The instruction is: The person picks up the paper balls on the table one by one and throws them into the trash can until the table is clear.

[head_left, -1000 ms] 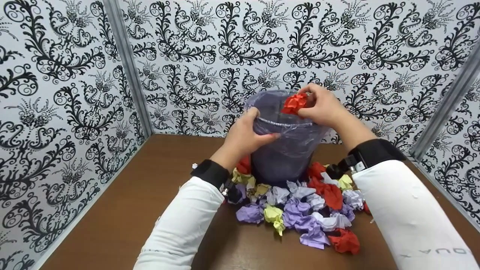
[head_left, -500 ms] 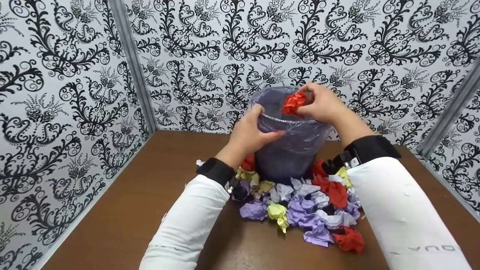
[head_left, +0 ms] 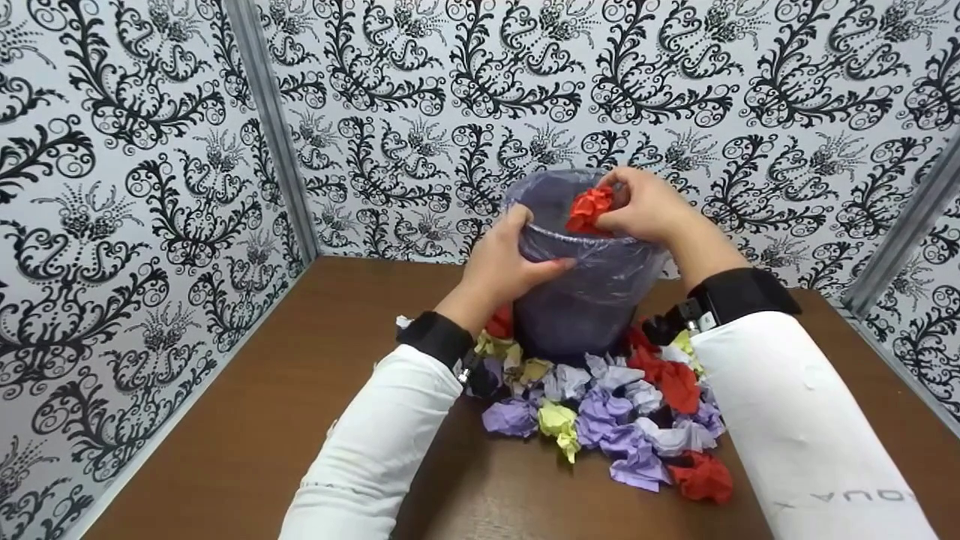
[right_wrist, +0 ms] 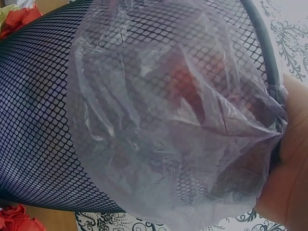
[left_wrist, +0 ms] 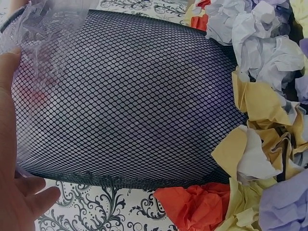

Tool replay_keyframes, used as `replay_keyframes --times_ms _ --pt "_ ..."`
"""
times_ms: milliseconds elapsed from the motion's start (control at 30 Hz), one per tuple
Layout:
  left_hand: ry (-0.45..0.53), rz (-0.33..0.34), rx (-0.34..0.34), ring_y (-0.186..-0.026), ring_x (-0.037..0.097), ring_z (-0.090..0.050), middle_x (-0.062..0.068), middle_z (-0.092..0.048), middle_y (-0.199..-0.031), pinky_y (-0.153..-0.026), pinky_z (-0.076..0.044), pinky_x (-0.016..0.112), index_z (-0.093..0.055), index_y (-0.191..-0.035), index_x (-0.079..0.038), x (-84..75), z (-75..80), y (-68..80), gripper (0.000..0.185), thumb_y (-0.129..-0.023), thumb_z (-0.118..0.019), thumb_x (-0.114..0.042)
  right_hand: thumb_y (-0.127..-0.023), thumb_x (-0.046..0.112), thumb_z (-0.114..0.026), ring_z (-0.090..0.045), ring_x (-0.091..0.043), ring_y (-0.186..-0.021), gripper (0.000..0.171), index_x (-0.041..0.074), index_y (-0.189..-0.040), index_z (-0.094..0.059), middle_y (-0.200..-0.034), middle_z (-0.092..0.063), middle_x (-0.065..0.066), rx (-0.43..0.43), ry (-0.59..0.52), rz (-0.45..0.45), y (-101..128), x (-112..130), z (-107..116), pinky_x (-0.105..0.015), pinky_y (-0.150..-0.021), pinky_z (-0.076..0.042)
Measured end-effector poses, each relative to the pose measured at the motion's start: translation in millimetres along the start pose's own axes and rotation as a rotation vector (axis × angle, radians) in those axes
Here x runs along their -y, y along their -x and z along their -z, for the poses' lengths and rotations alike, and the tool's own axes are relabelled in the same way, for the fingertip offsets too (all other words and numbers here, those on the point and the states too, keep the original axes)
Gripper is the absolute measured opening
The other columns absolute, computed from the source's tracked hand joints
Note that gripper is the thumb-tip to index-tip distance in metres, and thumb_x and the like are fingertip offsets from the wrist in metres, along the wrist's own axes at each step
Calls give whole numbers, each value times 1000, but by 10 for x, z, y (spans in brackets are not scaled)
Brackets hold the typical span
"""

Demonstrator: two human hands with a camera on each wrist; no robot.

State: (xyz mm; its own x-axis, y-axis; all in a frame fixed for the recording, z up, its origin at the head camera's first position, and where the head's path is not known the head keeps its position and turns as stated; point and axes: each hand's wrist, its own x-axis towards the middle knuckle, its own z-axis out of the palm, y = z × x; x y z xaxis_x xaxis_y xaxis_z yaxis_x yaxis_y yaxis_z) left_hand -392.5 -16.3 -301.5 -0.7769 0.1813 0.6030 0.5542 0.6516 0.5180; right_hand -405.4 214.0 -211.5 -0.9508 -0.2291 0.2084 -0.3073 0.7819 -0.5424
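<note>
- Now the left hand [head_left: 506, 262] grips the near rim of the bin [head_left: 585, 300], thumb laid across the front of the liner [head_left: 600, 266] and fingers curled over the edge.
- From the left wrist, that palm [left_wrist: 12, 159] lies flat against the black mesh wall of the bin [left_wrist: 130, 96].
- Above the bin's mouth, the right hand [head_left: 645, 204] pinches a red paper ball [head_left: 590, 208], fingers clamped on it; the ball sits just over the rim, touching or nearly touching the liner.
- From the right wrist, the clear liner [right_wrist: 178, 125] drapes over the mesh [right_wrist: 38, 120], a reddish shape shows dimly through it, and the edge of the hand [right_wrist: 288, 183] presses the plastic at the rim.
- Around the foot of the bin lie crumpled papers [head_left: 600, 420] in lilac, yellow and red, heaped on the brown table [head_left: 262, 420], mostly on the near and right sides; one red ball [head_left: 701, 476] lies at the near edge of the heap.
- Patterned black-and-white walls [head_left: 150, 187] close in the table on three sides.
- Compared with a second ago, both hands keep the same holds and the red ball is still at the mouth, unreleased; only the view has shifted slightly, so the bin sits a little further right and higher in the head view.
</note>
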Motion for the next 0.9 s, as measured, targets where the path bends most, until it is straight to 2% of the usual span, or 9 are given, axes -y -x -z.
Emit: replay_keyframes --times_ms 233,533,700,900 --pt "-5 0 -7 -86 11 -56 -8 -54 -98 -74 -49 29 -46 -106 -25 -10 7 1 80 -57 -70 -82 -79 26 -78 -59 -28 -90 59 18 -130 -50 -105 -58 -12 6 -23 -14 19 -4 -1 -38 -73 -56" --pt "38 6 22 -90 9 -56 -8 -54 -101 -80 -50 30 -47 -106 -25 4 11 -17 81 -55 -70 -83 -83 33 -75 -59 -30 -94 58 18 -132 -47 -109 -57 -11 -8 -28 -28 66 3 8 -42 -76 -56" --pt "79 25 49 -91 9 -57 -9 -55 -101 -82 -51 31 -47 -105 -26 12 42 -22 79 -54 -73 -80 -87 36 -71 -59 -28 -97 51 17 -130 -50 -111 -59 -10 -63 -80 23 78 -14 -6 -43 -83 -53" --pt "88 26 70 -93 9 -58 -9 -56 -103 -84 -52 33 -48 -108 -27 -2 58 -34 79 -54 -74 -79 -90 44 -66 -57 -26 -101 47 15 -126 -54 -115 -61 -8 -183 -93 148 169 -105 41 -46 -91 -48"
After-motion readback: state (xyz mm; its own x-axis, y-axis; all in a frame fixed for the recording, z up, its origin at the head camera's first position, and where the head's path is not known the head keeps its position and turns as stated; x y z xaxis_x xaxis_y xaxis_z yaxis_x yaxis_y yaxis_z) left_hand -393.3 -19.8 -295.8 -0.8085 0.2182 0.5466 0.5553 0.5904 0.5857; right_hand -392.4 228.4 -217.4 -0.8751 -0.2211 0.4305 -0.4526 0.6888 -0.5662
